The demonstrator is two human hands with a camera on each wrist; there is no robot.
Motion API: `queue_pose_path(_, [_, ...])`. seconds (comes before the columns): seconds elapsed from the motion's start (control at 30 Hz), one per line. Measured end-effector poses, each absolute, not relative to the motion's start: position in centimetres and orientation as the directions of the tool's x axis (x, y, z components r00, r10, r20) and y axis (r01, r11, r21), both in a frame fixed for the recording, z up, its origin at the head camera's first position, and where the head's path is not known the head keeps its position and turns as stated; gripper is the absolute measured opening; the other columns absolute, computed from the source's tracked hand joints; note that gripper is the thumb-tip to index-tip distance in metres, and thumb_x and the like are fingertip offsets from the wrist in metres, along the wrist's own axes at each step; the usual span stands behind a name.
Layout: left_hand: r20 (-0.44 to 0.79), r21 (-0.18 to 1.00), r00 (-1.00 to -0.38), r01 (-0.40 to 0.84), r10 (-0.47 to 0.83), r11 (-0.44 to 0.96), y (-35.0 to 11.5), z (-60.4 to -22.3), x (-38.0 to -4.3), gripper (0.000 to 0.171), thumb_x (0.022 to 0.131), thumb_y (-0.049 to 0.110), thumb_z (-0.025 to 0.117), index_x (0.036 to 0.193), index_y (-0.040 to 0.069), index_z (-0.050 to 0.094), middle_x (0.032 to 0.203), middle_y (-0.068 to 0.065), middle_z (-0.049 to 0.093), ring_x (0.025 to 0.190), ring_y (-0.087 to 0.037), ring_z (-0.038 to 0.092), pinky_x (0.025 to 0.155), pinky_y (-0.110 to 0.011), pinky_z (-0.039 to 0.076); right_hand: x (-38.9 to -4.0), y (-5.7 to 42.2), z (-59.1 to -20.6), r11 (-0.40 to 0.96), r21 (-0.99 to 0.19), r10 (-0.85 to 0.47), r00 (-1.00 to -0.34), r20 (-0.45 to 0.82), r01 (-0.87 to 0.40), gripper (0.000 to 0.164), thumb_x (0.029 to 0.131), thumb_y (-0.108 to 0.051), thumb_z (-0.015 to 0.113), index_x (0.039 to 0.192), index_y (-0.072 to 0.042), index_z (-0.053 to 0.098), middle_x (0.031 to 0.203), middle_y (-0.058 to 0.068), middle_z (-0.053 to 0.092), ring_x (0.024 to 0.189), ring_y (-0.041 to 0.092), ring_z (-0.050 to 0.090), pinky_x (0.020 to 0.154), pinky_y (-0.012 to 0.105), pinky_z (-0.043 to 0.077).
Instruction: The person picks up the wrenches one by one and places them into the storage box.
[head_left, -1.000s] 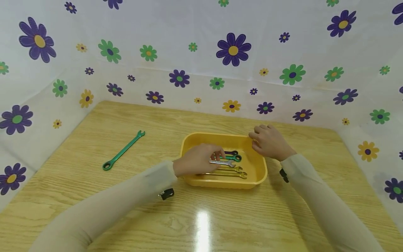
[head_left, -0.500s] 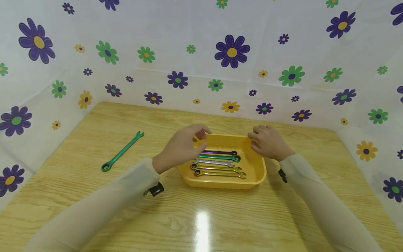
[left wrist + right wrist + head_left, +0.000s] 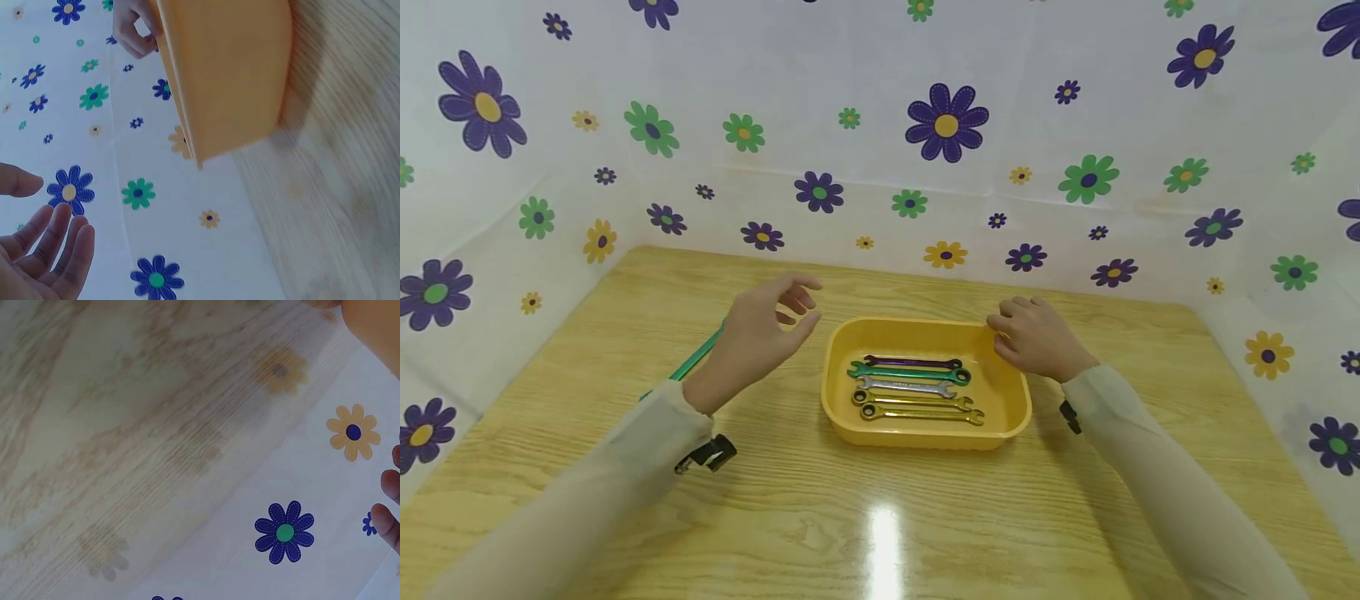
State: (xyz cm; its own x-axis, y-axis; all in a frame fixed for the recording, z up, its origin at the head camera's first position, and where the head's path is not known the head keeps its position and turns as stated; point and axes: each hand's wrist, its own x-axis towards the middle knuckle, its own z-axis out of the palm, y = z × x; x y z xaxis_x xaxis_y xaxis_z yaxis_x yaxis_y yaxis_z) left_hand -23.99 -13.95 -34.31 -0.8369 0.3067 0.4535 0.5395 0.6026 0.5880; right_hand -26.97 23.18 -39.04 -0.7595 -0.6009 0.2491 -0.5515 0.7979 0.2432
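Observation:
My left hand (image 3: pixel 752 337) is raised over the table left of the yellow plastic bin (image 3: pixel 925 438), fingers loosely curved and thumb apart, holding nothing. Behind its wrist lies a green combination wrench (image 3: pixel 694 358), partly hidden by the hand and sleeve. My right hand (image 3: pixel 1037 337) grips the bin's far right corner, its fingers curled over the rim. Inside the bin, wrenches lie side by side: a purple wrench (image 3: pixel 913 362), a green ratchet wrench (image 3: pixel 917 375), a silver wrench (image 3: pixel 910 386) and two gold wrenches (image 3: pixel 917 402). In the left wrist view the bin's outer wall (image 3: pixel 231 69) shows.
A wooden table (image 3: pixel 820 508) carries everything, with a bright light reflection near its front. White cloth (image 3: pixel 865 75) printed with flowers walls off the back and both sides.
My left hand has left the silver wrench in the bin, lifted out and moved left over the table toward the lone green wrench. My right hand stays at the bin's corner.

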Motion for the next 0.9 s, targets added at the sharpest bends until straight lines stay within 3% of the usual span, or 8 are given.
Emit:
queue_pose_path(0.47, [0.481,0.540,-0.843,0.502,0.241,0.676,-19.3,-35.8,-24.0,0.027,0.086,0.010,0.062,0.113,0.007,0.060,0.090,-0.010,0.065,0.080,-0.023,0.064,0.069,-0.041,0.055,-26.3,22.8,-39.4,0.806,0.241,-0.591,-0.759,0.272,-0.541,0.011,0.082,-0.019,0.059,0.089,-0.010,0.063,0.077,0.006,0.055,0.070,0.021,0.047,0.067,0.036,0.044])
queue_pose_path(0.8, [0.453,0.511,-0.871,0.428,0.190,0.746,-22.9,-36.6,-23.9,0.029,0.087,0.016,0.062,0.114,0.007,0.060,0.091,-0.010,0.065,0.081,-0.024,0.063,0.067,-0.015,0.047,-26.1,22.6,-39.1,0.806,0.231,-0.591,-0.760,0.270,-0.544,0.012,0.083,-0.019,0.060,0.090,-0.009,0.063,0.080,0.007,0.058,0.073,0.023,0.051,0.071,0.039,0.046])
queue_pose_path(0.9, [0.439,0.511,-0.880,0.409,0.179,0.756,-23.8,-36.8,-23.8,0.029,0.087,0.017,0.061,0.114,0.007,0.060,0.091,-0.012,0.065,0.082,-0.025,0.063,0.066,-0.016,0.047,-26.2,22.7,-39.3,0.803,0.237,-0.595,-0.754,0.277,-0.546,0.011,0.083,-0.019,0.059,0.089,-0.010,0.063,0.079,0.007,0.058,0.073,0.023,0.052,0.070,0.038,0.046])
